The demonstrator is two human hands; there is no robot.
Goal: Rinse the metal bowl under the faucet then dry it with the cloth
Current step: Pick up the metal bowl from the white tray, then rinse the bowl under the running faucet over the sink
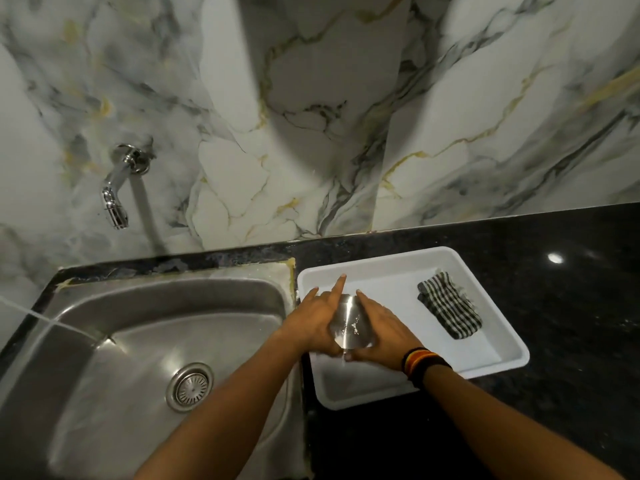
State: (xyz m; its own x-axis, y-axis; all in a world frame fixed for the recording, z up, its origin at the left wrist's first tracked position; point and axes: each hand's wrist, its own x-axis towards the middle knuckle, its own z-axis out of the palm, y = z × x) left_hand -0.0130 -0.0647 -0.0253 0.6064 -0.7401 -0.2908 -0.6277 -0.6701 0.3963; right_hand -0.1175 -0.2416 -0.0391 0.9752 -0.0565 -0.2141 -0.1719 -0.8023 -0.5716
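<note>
Your two forearms are bare, with no sleeves showing, and your hands wear no gloves or rings that can be seen. On your right wrist sits a stack of bands: mostly black, with thin stripes of orange, red and yellow between them

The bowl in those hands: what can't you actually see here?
- Head view: the bowl inside and rim, hidden by the left hand and right hand.
- Whether the bowl is wet: too blurred.
- Whether the faucet runs: unclear.
- The cloth underside, against the tray.
</note>
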